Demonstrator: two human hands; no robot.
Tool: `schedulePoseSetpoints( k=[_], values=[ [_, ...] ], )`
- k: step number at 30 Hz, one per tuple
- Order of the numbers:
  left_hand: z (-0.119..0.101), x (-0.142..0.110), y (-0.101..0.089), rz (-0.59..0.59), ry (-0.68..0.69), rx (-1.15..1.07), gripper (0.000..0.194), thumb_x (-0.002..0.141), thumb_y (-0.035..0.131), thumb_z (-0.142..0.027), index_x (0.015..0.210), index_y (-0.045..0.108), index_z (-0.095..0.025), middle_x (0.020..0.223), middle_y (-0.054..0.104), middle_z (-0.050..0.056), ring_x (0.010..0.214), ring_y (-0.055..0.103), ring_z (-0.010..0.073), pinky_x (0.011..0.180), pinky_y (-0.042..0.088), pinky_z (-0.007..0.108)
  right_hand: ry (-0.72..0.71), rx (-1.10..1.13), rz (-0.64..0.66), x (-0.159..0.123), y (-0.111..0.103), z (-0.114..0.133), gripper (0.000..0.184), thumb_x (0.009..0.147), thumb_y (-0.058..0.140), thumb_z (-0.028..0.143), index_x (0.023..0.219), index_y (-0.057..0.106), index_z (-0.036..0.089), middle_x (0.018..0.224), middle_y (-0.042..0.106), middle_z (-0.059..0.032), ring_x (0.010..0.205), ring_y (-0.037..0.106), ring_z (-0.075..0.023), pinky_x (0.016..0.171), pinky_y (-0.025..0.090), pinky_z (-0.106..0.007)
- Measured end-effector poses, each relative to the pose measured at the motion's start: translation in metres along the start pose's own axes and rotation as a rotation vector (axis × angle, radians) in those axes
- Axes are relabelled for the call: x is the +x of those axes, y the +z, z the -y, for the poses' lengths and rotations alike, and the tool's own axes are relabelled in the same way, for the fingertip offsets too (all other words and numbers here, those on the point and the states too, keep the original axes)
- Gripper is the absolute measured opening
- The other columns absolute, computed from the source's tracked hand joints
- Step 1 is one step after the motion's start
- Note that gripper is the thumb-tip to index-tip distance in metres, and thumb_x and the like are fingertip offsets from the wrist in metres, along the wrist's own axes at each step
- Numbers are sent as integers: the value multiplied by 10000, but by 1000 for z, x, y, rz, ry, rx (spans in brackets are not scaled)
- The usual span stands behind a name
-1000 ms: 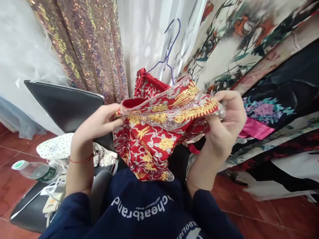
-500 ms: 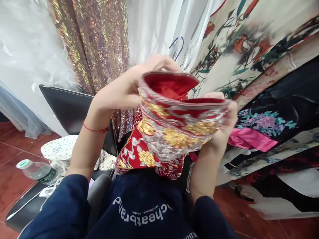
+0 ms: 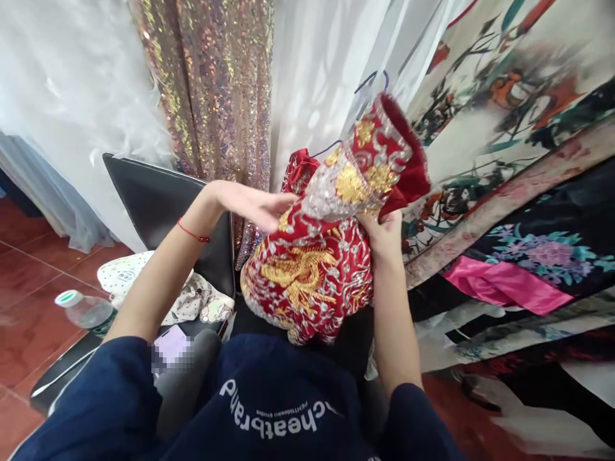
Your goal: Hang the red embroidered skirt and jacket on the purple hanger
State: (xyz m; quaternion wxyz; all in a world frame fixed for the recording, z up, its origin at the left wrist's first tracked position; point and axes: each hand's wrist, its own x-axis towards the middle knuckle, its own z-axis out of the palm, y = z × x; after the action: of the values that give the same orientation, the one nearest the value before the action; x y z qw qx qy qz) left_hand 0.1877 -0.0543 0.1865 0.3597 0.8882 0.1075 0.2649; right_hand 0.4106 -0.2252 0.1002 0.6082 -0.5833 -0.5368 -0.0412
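Observation:
A red embroidered garment (image 3: 302,275) with gold and silver thread lies bunched on my lap, a gold motif facing up. Its tube-shaped, sleeve-like end (image 3: 358,176) points up and to the right, the red lining showing in its mouth. My right hand (image 3: 384,237) pinches the fabric just below that end, thumb in front; part of its fingers is behind the cloth. On the other side, my left hand (image 3: 257,203) has its fingers stretched out at the garment's left edge. Whether the fingertips touch it I cannot tell. A smaller red piece of cloth (image 3: 298,171) shows behind.
Hanging clothes surround me: a sequined gown (image 3: 225,83), white sheer fabric (image 3: 317,77) and printed garments (image 3: 500,115) at right. To the left are a black chair (image 3: 158,205), a patterned white cloth bag (image 3: 127,272), a plastic bottle (image 3: 89,312) and a blurred-out lilac item (image 3: 173,346).
The wide opening that both hands held has turned up and right, now in the right hand alone. My left hand has let go, its fingers straightened. The gold motif has come into view.

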Motion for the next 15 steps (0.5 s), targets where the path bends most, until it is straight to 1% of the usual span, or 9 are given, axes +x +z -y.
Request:
schedulePoseSetpoints(
  k=[2, 3, 4, 5, 7, 9, 12, 13, 15],
  values=[
    [26, 0, 4, 272, 12, -18, 492, 545, 910, -340, 965, 704, -189, 914, 742, 34, 887, 715, 231, 755, 586, 327, -15, -68, -66, 13, 2, 3, 461, 826, 556, 624, 1039, 692, 238, 1042, 744, -92, 1074, 697, -272, 1002, 542, -481],
    [38, 2, 7, 376, 23, -10, 489, 546, 903, -334, 972, 706, -195, 924, 745, 40, 898, 711, 238, 783, 582, 340, -33, -96, -80, 20, 3, 4, 458, 836, 533, 611, 1058, 686, 241, 1059, 739, -95, 1090, 690, -272, 1007, 536, -483],
    [50, 6, 9, 385, 26, 18, 452, 557, 889, -323, 952, 712, -196, 908, 744, 42, 890, 706, 242, 809, 574, 349, -59, -111, -86, 28, 5, 5, 458, 841, 520, 600, 1079, 680, 244, 1076, 733, -98, 1103, 684, -272, 1008, 533, -483],
    [60, 11, 8, 344, 14, 68, 393, 581, 869, -316, 921, 716, -192, 881, 741, 45, 877, 699, 242, 829, 561, 356, -91, -113, -85, 36, 8, 6, 457, 840, 519, 589, 1101, 674, 247, 1094, 726, -101, 1114, 677, -273, 1010, 530, -482],
    [75, 23, 0, 192, -39, 215, 282, 624, 831, -300, 848, 714, -175, 817, 722, 52, 864, 683, 248, 861, 529, 371, -157, -105, -80, 50, 16, 6, 458, 831, 538, 559, 1147, 655, 250, 1123, 712, -105, 1126, 666, -274, 1016, 522, -481],
    [86, 34, -16, 13, -108, 390, 200, 645, 799, -257, 787, 701, -155, 785, 697, 66, 913, 672, 277, 904, 488, 395, -194, -132, -67, 61, 27, 5, 452, 840, 536, 516, 1190, 632, 246, 1142, 699, -108, 1132, 654, -270, 1026, 512, -487],
    [95, 37, -48, -223, -198, 572, 100, 687, 719, -174, 779, 706, -138, 849, 696, 94, 1069, 639, 321, 985, 409, 411, -175, -260, 6, 67, 51, 7, 433, 864, 528, 424, 1246, 599, 233, 1168, 685, -114, 1145, 635, -266, 1025, 505, -489],
    [97, 35, -58, -278, -213, 600, 105, 713, 688, -164, 810, 719, -137, 890, 706, 94, 1107, 621, 309, 1008, 385, 399, -171, -294, 48, 66, 61, 8, 435, 862, 540, 390, 1263, 590, 228, 1182, 681, -116, 1149, 631, -266, 1021, 506, -485],
    [102, 27, -78, -349, -227, 635, 169, 777, 649, -186, 908, 744, -138, 963, 728, 64, 1111, 586, 240, 1053, 338, 361, -200, -322, 161, 62, 82, 13, 456, 850, 567, 327, 1295, 569, 227, 1225, 675, -113, 1155, 630, -264, 1012, 508, -475]
  ],
)
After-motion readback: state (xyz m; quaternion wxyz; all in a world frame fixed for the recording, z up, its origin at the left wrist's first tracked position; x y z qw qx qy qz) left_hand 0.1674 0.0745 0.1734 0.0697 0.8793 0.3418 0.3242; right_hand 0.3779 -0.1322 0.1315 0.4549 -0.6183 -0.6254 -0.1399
